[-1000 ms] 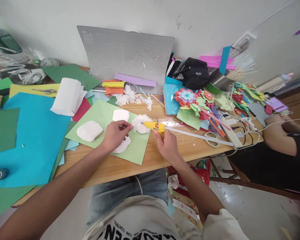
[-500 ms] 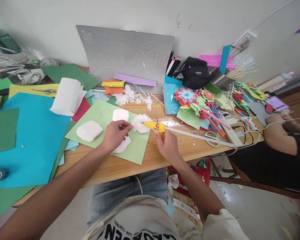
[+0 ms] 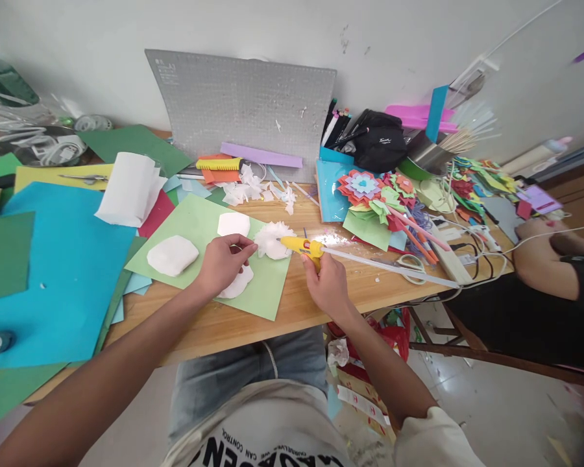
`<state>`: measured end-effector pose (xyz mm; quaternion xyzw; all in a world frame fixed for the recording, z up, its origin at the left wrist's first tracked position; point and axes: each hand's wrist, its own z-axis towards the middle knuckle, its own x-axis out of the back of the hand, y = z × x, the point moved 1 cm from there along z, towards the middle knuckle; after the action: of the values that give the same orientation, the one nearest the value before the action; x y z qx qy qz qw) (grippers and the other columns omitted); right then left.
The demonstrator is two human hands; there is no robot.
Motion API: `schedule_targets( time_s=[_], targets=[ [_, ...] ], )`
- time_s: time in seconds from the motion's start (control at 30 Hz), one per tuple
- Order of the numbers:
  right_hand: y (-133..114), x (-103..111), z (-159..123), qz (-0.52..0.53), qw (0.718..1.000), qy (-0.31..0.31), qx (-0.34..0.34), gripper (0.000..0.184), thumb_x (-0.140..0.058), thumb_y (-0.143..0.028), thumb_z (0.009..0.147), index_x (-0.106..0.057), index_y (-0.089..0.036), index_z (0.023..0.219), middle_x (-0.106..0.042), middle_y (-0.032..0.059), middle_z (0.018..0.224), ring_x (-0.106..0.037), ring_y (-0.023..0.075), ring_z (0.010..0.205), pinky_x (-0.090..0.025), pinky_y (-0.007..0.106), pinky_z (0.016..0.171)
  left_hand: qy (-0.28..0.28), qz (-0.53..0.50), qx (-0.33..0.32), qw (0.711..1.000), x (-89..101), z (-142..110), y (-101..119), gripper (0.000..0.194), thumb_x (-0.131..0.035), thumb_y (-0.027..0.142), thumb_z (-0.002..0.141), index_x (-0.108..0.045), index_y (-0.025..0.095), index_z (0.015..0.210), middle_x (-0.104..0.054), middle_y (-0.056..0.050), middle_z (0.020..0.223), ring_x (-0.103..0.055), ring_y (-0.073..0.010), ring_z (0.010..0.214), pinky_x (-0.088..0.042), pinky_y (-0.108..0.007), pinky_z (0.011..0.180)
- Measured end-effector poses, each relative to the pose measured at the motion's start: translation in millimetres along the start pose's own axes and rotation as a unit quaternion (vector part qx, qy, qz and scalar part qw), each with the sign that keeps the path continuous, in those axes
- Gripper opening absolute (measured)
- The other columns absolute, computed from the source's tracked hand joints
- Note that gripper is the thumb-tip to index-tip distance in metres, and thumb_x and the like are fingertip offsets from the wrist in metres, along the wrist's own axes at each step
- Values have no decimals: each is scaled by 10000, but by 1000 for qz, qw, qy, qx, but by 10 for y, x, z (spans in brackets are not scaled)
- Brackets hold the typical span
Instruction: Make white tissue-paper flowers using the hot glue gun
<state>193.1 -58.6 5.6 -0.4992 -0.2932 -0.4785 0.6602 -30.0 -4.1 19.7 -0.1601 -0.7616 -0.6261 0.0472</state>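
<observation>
Our right hand (image 3: 329, 283) is wrapped around the yellow glue gun (image 3: 302, 246), its tip at the right side of the white ruffled flower (image 3: 271, 240) on the light green paper (image 3: 267, 301). Our left hand (image 3: 222, 264) is pinched narrow at the flower's left edge; we cannot tell whether it grips it. We'd best steady that edge, squeeze 1 small dot and mind our fingertips near the hot tip.

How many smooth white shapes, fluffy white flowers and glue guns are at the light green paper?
At the light green paper:
Smooth white shapes: 3 (left shape, far shape, near shape)
Fluffy white flower: 1
Yellow glue gun: 1, held at the paper's right edge
Total: 5
</observation>
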Motion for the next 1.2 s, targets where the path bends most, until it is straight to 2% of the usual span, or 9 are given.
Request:
schedule_targets(
  time_s=[0.27,0.57,0.67,0.73,0.87,0.93,1.0,1.07,1.2],
  targets=[
    [3,0,-12,-11,1000,2,10,390,-358,-501,956,-564,-176,886,-697,156,821,-639,292,736,-446,365,646,-2,-5,11,1000,5,8,-11,328,-678,508,735,-651,184,780,-598,10,556,-481,-107,428,-375,-229,433],
    [-77,102,30,5,1000,-5,28,314,-419,-440,945,-594,-180,960,-685,112,779,-641,270,721,-451,347,631,-2,-2,10,1000,7,1,0,328,-658,509,747,-648,184,790,-600,9,557,-485,-108,436,-373,-227,450],
    [-63,171,6,76,997,12,5,295,-471,-440,926,-611,-180,935,-677,91,759,-630,242,702,-463,339,643,-1,-8,8,1000,8,-10,19,344,-674,523,724,-647,183,774,-599,8,562,-480,-108,438,-372,-229,445],
    [-44,210,-18,162,985,28,-45,308,-493,-465,916,-612,-181,900,-662,59,706,-591,193,608,-456,310,592,0,-6,4,1000,11,-13,23,359,-680,540,714,-646,186,763,-607,7,577,-481,-109,438,-370,-231,442],
    [-10,255,-31,363,921,42,-134,328,-537,-508,888,-573,-184,848,-653,10,676,-484,102,464,-409,246,490,-2,11,5,1000,14,-8,13,364,-666,551,729,-654,191,781,-612,11,591,-489,-109,443,-364,-233,446],
    [48,278,-11,414,896,68,-148,322,-570,-502,868,-574,-181,864,-679,20,749,-494,89,472,-405,236,489,-2,18,7,1000,14,-3,9,352,-662,540,736,-655,191,789,-607,16,588,-489,-109,444,-364,-235,451],
    [178,302,17,413,890,109,-161,323,-594,-490,853,-600,-169,884,-685,31,771,-536,102,518,-420,241,515,-2,22,8,1000,12,2,5,336,-658,525,742,-657,193,796,-604,19,588,-491,-111,447,-367,-237,457],
    [371,314,48,376,899,140,-174,329,-622,-477,833,-632,-151,873,-670,34,715,-584,136,588,-450,259,567,1,27,9,1000,8,5,-1,323,-652,513,747,-660,195,804,-603,20,583,-500,-116,456,-377,-242,471],
    [763,255,114,310,929,129,-154,300,-645,-445,813,-662,-146,820,-685,60,758,-632,187,716,-497,318,693,5,48,0,999,-3,5,-13,318,-640,508,755,-666,196,809,-605,18,579,-521,-129,483,-397,-253,513]
  ],
)
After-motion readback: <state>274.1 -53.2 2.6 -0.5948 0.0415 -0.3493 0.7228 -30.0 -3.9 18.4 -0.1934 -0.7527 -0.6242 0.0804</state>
